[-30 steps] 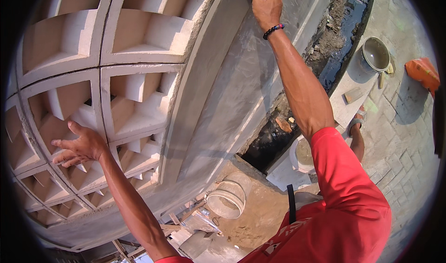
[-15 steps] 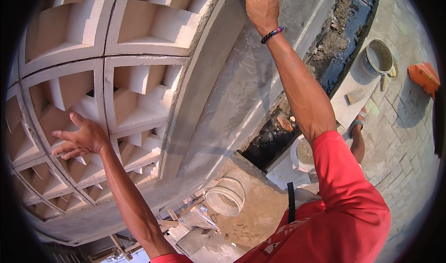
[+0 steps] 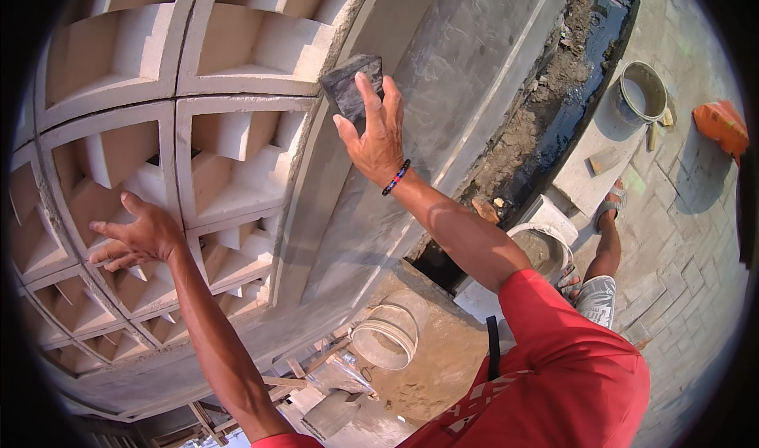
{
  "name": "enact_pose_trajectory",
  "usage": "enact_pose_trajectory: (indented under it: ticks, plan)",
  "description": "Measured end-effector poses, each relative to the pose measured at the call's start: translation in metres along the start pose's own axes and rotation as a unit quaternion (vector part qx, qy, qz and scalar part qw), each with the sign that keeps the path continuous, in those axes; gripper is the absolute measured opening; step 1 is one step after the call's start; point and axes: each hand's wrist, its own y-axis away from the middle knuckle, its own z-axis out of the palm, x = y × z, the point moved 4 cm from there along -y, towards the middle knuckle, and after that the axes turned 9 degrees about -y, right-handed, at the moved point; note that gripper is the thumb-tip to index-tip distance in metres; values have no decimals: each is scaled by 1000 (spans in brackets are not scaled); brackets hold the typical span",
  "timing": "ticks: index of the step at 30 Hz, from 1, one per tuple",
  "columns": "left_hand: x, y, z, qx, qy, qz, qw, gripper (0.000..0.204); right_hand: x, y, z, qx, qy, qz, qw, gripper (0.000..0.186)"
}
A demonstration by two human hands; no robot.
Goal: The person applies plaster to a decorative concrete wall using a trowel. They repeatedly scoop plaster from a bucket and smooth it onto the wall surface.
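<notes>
Plaster (image 3: 466, 76), grey and streaked, runs in a sloping band from upper centre toward lower centre. It looks coated throughout, though its uneven sheen suggests smoothing is only partly done; which patches are finished cannot be told. At upper centre, the right hand (image 3: 375, 136), partly curled, holds a dark grey, rectangular block (image 3: 348, 92) at the plaster's edge, beside the cream, square-celled lattice wall (image 3: 245, 84). At left, the left hand (image 3: 141, 233) has its fingers spread wide against that lattice, grasping nothing visible. A pale, round plastic bucket (image 3: 406, 312) sits at lower centre.
</notes>
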Motion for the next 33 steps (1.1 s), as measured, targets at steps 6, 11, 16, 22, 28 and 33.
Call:
enact_pose_trajectory:
  ticks: [6, 11, 16, 22, 28, 33]
  plan:
    - [-8, -6, -3, 13, -16, 3, 1000, 82, 32, -88, -37, 112, -32, 97, 988, 71]
    - [10, 1, 1, -2, 7, -5, 1000, 82, -9, 59, 22, 63, -69, 168, 981, 72]
    - [-7, -3, -3, 0, -11, -9, 1000, 82, -13, -21, 3, 36, -62, 23, 997, 76]
    - [-1, -5, 6, 12, -18, 7, 1000, 82, 23, 10, -3, 111, -30, 134, 984, 76]
    - [-2, 2, 1, -23, -27, -18, 999, 81, -8, -13, -1, 25, -42, 63, 997, 74]
    - [-1, -6, -4, -23, -37, -18, 999, 81, 28, -48, -21, 129, -40, 162, 977, 74]
